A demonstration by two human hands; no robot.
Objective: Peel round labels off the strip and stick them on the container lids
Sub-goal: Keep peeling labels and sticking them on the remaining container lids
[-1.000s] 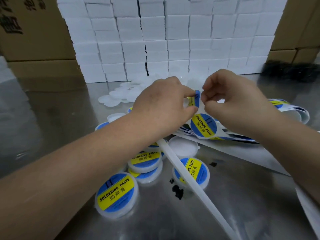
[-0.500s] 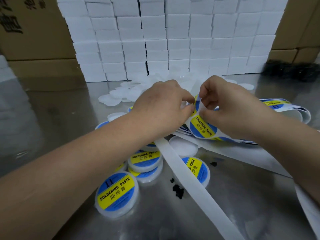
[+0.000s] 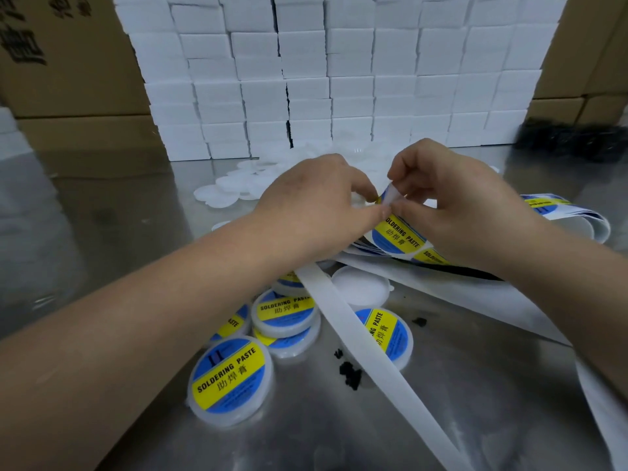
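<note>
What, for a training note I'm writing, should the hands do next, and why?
Probably pull the half-lifted label free of the strip: the left hand and right hand both pinch there, and a bare white lid lies just below, unlabelled.

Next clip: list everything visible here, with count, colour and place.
labelled containers: at least five, white with blue-yellow labels, clustered near-left
label strip: one, blue-yellow labels, under the hands, trailing right
bare backing strip: one, white, running diagonally toward the near edge
unlabelled container: one, white, right of that strip
loose lids: a pile, white, behind the hands
small boxes: many, white, stacked at the back
cartons: several, brown, both back corners
black crumbs: few, near centre
table: one, shiny metal
left hand: pinches the label strip
right hand: pinches the label strip
</note>
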